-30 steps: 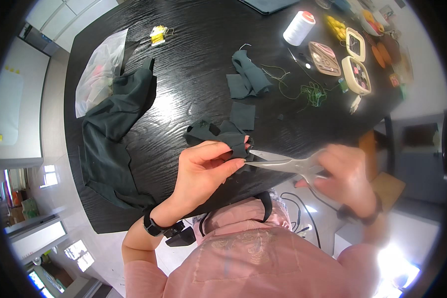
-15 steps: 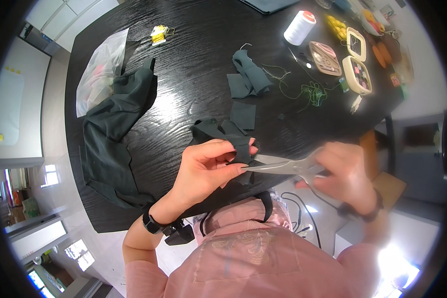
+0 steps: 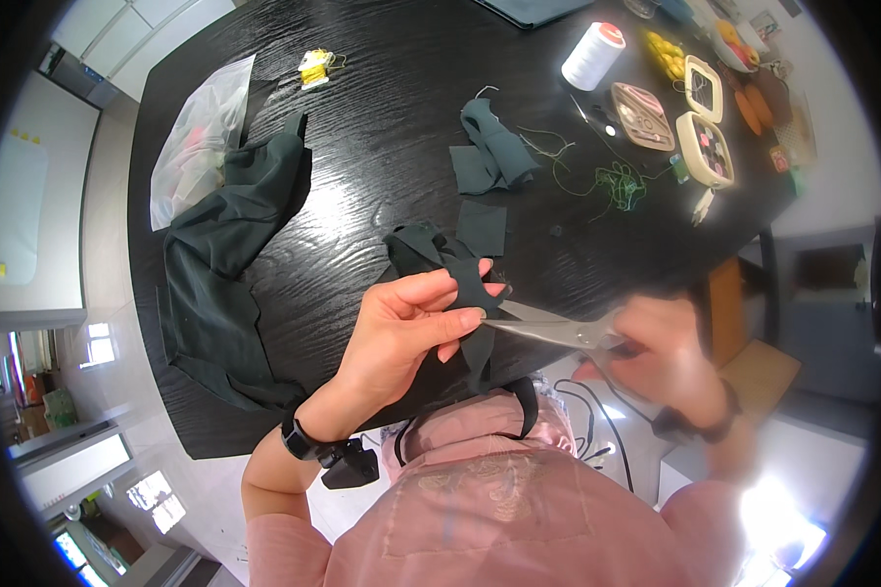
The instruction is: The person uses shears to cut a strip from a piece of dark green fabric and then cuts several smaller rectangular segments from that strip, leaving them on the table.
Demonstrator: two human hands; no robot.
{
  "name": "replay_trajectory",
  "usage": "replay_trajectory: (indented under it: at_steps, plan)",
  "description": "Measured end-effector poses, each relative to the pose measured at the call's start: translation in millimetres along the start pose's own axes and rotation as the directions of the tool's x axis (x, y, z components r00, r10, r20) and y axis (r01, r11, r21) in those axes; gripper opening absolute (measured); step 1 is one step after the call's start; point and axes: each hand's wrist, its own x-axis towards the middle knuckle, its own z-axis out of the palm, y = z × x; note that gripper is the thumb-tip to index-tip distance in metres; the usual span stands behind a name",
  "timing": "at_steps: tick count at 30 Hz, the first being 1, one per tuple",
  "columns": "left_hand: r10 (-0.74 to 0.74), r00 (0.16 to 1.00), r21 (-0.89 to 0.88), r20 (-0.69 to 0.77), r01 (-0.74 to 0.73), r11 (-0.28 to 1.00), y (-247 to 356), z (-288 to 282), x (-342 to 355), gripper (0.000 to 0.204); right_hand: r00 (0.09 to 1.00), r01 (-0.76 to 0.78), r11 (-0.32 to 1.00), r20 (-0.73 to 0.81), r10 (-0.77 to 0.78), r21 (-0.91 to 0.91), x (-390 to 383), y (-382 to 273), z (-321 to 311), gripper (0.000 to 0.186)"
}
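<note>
My left hand (image 3: 396, 328) pinches a piece of dark green fabric (image 3: 477, 291) between thumb and fingers, above the near edge of the table. Part of the cloth hangs below the fingers, and another bunched part lies behind them. Wrapped round the handles of metal scissors (image 3: 548, 332), my right hand (image 3: 656, 342) is slightly blurred. The scissor blades stand apart and point left, their tips close to my left thumb and the held cloth. Whether the blades touch the cloth, I cannot tell.
On the black table (image 3: 362, 127), a large dark green cloth (image 3: 230, 230) and a plastic bag (image 3: 201, 137) lie left. Beyond my hands are fabric scraps (image 3: 499, 147), tangled green thread (image 3: 620, 184), a white thread spool (image 3: 593, 56), yellow thread (image 3: 313, 68) and an open sewing case (image 3: 705, 149).
The scissor blades have spread apart, and my right hand has shifted slightly. The held fabric has moved in my left fingers, with a longer strip now hanging below them.
</note>
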Motion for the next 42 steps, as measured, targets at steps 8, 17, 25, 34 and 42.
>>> replay_trajectory:
  at_steps: [8,17,25,34,42]
  plan:
    - [0.042,0.998,0.031,-0.04,-0.041,0.999,-2,6,-2,0.043,0.999,-0.02,1.0,0.026,0.019,0.01,-12,3,13,0.037]
    - [0.076,0.995,0.01,-0.067,-0.076,0.997,-6,6,-2,0.044,1.0,-0.017,1.0,0.013,0.017,0.007,-10,-4,19,0.044]
    - [0.119,0.989,0.032,-0.084,-0.117,0.993,-11,9,-5,0.044,0.998,-0.055,0.998,-0.003,0.055,0.033,-15,-6,25,0.044]
    - [0.191,0.98,0.048,-0.06,-0.188,0.981,-17,9,-2,0.043,0.989,-0.132,0.988,-0.06,0.137,0.083,-11,-10,29,0.044]
    - [0.168,0.985,0.107,-0.045,-0.162,0.981,-14,9,-3,0.045,0.993,-0.11,0.993,-0.042,0.112,0.045,-9,-11,25,0.046]
